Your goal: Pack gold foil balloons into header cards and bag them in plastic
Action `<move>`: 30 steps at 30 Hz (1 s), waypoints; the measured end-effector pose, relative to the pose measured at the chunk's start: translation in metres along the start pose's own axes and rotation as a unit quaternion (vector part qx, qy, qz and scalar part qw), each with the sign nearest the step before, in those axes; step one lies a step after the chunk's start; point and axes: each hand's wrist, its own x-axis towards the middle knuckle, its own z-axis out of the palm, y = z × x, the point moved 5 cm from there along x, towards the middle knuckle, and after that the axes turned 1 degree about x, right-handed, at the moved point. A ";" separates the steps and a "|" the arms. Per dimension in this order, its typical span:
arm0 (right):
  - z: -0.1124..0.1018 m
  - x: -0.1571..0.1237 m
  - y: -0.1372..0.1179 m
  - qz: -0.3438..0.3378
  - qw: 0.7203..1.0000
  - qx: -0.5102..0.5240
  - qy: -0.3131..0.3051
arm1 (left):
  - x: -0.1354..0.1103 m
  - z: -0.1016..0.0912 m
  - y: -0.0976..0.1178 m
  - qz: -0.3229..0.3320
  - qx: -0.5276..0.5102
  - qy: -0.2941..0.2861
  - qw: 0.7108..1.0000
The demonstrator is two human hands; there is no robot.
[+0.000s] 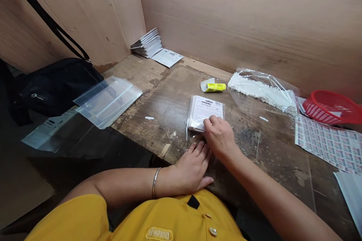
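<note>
A white printed package in a clear plastic sleeve lies on the worn wooden table in front of me. My right hand is at its near right corner, fingers curled over the edge and closed on it. Just below, my left hand rests flat on the table's near edge, palm down, fingers stretched towards the sleeve's open end. Beyond the package lies a yellow roll of stickers with a strip of white backing. A small white hang tab is on the table to the left.
At the back corner stands a stack of white packages. Clear sleeves and a black bag are on the left. To the right are a bag of white pieces, a red basket and a sticker sheet. Wooden walls enclose the table.
</note>
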 end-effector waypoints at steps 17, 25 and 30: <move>0.004 -0.033 0.009 0.136 0.981 0.134 -0.019 | -0.004 -0.027 -0.005 0.014 -0.140 0.026 0.990; 0.045 -0.068 0.092 0.331 0.825 0.451 -0.078 | 0.041 -0.045 -0.140 -0.369 -0.444 0.144 0.804; 0.067 -0.029 0.080 0.290 0.844 0.451 -0.033 | 0.092 -0.010 -0.149 -0.308 -0.448 0.094 0.834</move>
